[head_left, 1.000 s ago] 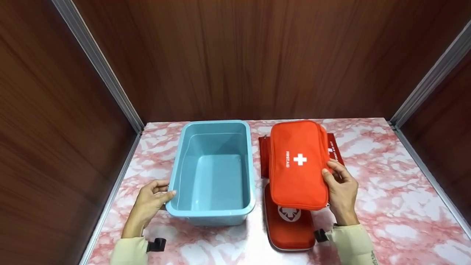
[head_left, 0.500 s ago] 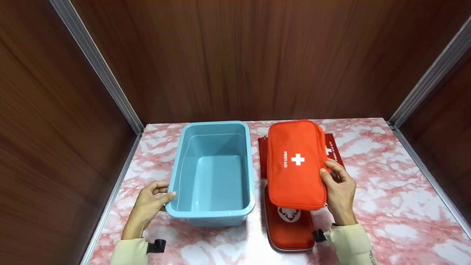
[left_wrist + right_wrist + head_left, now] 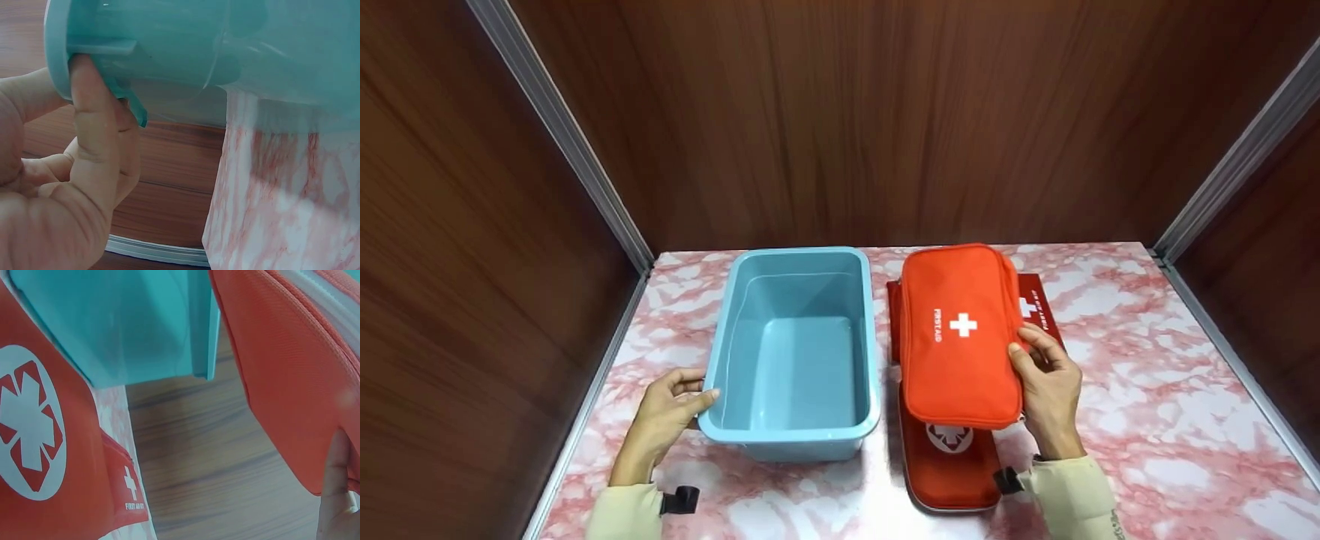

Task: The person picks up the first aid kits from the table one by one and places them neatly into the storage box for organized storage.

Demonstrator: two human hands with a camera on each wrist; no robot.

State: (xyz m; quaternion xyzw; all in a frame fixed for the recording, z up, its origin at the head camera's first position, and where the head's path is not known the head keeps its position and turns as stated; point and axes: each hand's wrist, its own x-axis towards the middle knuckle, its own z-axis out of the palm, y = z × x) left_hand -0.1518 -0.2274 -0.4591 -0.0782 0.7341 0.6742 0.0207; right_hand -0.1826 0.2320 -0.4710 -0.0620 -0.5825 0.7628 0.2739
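My left hand (image 3: 664, 412) grips the left rim of a light blue plastic tub (image 3: 793, 435), thumb over the rim and fingers beneath, as the left wrist view (image 3: 93, 129) also shows. The tub has nothing inside. My right hand (image 3: 1051, 386) pinches the right edge of a bright orange-red first aid pouch (image 3: 960, 367) with a white cross. In the right wrist view the pouch (image 3: 292, 382) hangs above the other kits. Beneath it lie a red hard-shell case (image 3: 956, 472) with a round white emblem and a darker red first aid kit pouch (image 3: 1039, 307), both partly hidden.
The table (image 3: 1170, 420) has a pink and white marbled top. Dark wood panels (image 3: 840, 120) enclose it at the back and sides, with metal strips (image 3: 577, 157) along the corners. The tub stands left of the kits with a narrow gap between.
My right hand has shifted slightly left with the orange-red pouch, uncovering more of the darker kit on the right. The left hand and the tub have stayed in place.
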